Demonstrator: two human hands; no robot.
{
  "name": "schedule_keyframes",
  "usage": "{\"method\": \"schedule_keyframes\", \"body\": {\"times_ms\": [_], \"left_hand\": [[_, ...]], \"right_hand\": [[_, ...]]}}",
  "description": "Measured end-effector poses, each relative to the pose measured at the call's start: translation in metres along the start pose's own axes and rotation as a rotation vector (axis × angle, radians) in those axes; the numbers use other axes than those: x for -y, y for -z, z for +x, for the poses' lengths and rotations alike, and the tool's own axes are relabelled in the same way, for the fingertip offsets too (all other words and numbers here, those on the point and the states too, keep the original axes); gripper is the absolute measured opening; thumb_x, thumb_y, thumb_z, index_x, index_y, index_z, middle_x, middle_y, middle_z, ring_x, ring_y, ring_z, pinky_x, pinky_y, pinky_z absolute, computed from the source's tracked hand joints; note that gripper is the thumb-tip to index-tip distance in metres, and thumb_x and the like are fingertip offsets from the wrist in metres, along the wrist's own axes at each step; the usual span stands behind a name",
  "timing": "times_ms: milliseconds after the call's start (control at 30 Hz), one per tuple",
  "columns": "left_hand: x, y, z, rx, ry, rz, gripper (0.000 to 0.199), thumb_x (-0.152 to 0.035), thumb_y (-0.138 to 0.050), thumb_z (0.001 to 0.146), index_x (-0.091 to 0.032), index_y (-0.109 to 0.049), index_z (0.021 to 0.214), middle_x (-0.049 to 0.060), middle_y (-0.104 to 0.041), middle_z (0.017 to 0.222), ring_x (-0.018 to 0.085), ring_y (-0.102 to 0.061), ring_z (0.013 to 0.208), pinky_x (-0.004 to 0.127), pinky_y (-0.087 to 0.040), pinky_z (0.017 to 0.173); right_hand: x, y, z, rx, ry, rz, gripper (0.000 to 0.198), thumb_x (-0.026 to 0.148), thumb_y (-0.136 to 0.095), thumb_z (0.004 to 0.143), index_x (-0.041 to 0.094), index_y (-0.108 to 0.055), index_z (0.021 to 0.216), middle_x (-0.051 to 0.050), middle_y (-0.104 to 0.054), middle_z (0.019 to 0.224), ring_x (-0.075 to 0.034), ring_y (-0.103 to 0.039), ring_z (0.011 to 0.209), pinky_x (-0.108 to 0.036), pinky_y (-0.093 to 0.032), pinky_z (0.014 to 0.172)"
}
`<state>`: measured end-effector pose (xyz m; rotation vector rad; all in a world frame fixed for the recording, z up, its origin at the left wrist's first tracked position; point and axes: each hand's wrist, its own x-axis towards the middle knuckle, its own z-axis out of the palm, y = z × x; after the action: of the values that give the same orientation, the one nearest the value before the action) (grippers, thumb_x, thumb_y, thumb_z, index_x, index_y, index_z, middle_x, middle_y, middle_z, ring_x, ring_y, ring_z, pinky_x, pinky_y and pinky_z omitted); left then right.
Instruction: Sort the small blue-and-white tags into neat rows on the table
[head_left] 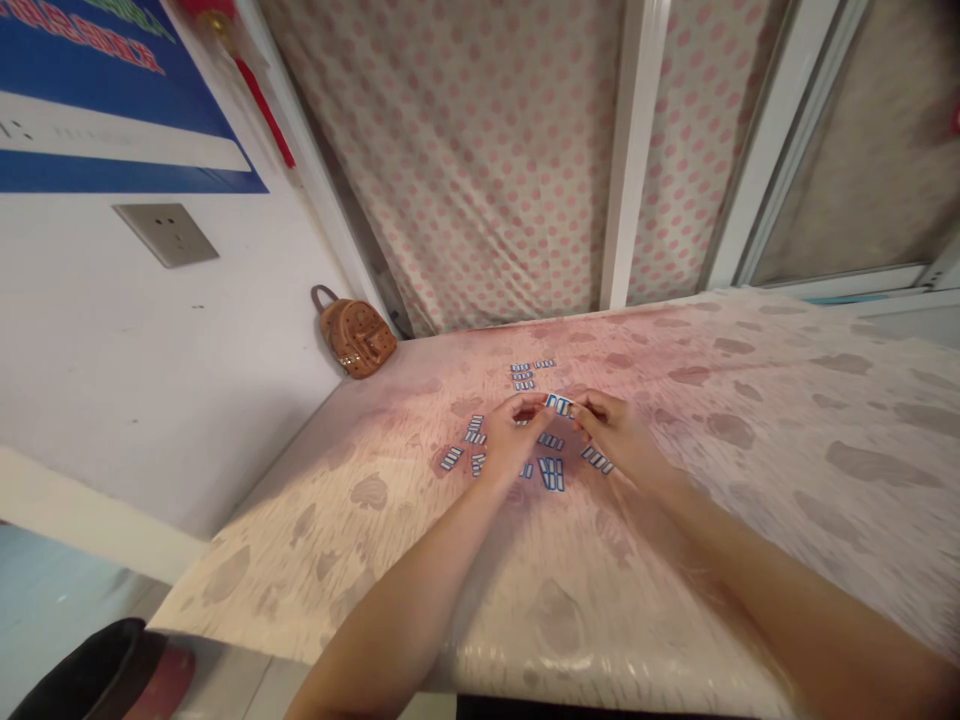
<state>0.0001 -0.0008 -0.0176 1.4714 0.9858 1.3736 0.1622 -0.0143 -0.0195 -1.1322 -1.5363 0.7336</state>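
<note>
Between my two hands, just above the table, is a small blue-and-white striped card (559, 404). My left hand (520, 425) pinches its left end, and my right hand (604, 425) grips the right end between thumb and fingers. More of these small striped cards lie around and below my hands: a loose one (598, 459) beneath my right wrist, one (551, 441) between the hands, a pair (552, 474) nearer me, and another (451, 458) to the left. My left hand and forearm partly cover some. Beyond my hands sits a small group of cards (522, 376).
A patterned cloth (562, 610) covers the table. At the far left corner, against the wall, stands a small brown backpack-shaped bag (358, 335). A dotted curtain (480, 170) hangs behind the table. A wall socket (166, 235) is at left; a dark-and-red object (105, 675) stands below the table edge.
</note>
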Motion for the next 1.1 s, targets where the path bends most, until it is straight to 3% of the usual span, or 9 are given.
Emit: {"method": "schedule_keyframes", "body": {"times_ms": [233, 400, 733, 900, 1100], "left_hand": [[0.001, 0.002, 0.002, -0.011, -0.017, 0.071, 0.017, -0.031, -0.075, 0.075, -0.015, -0.071, 0.074, 0.004, -0.070, 0.072, 0.013, -0.059, 0.064, 0.024, -0.043, 0.062], [0.004, 0.000, 0.003, -0.044, 0.028, 0.015, 0.020, -0.034, -0.076, 0.072, -0.015, -0.073, 0.074, 0.003, -0.070, 0.070, 0.013, -0.058, 0.063, 0.024, -0.042, 0.062], [0.004, -0.001, 0.004, -0.037, 0.106, -0.132, 0.027, -0.041, -0.078, 0.069, -0.015, -0.072, 0.072, 0.002, -0.067, 0.065, 0.013, -0.056, 0.059, 0.024, -0.042, 0.060], [0.007, -0.002, 0.003, -0.018, 0.078, -0.114, 0.026, -0.040, -0.078, 0.069, -0.015, -0.072, 0.073, 0.002, -0.067, 0.066, 0.013, -0.056, 0.060, 0.025, -0.042, 0.062], [0.007, -0.002, 0.001, -0.027, 0.053, -0.061, 0.027, -0.042, -0.079, 0.069, -0.015, -0.072, 0.073, 0.003, -0.070, 0.071, 0.014, -0.060, 0.065, 0.026, -0.045, 0.066]], "right_hand": [[-0.002, -0.004, -0.002, -0.010, -0.010, 0.009, 0.022, 0.042, -0.055, 0.085, 0.021, -0.057, 0.075, 0.001, -0.059, 0.063, -0.014, -0.053, 0.052, -0.028, -0.041, 0.052], [-0.004, -0.003, 0.000, -0.059, -0.034, 0.134, 0.017, 0.038, -0.058, 0.083, 0.022, -0.051, 0.082, 0.002, -0.060, 0.065, -0.012, -0.053, 0.050, -0.027, -0.042, 0.051], [-0.006, -0.004, 0.000, -0.019, -0.019, 0.113, 0.017, 0.037, -0.060, 0.081, 0.022, -0.052, 0.078, 0.002, -0.059, 0.065, -0.013, -0.054, 0.053, -0.027, -0.044, 0.052], [-0.006, -0.003, 0.003, -0.052, -0.040, 0.162, 0.032, 0.052, -0.058, 0.085, 0.022, -0.053, 0.075, 0.001, -0.060, 0.064, -0.011, -0.053, 0.049, -0.026, -0.043, 0.050], [0.006, -0.002, 0.001, -0.035, -0.227, 0.300, 0.047, 0.068, -0.065, 0.075, 0.021, -0.058, 0.077, 0.000, -0.062, 0.064, -0.012, -0.055, 0.049, -0.026, -0.045, 0.049]]}}
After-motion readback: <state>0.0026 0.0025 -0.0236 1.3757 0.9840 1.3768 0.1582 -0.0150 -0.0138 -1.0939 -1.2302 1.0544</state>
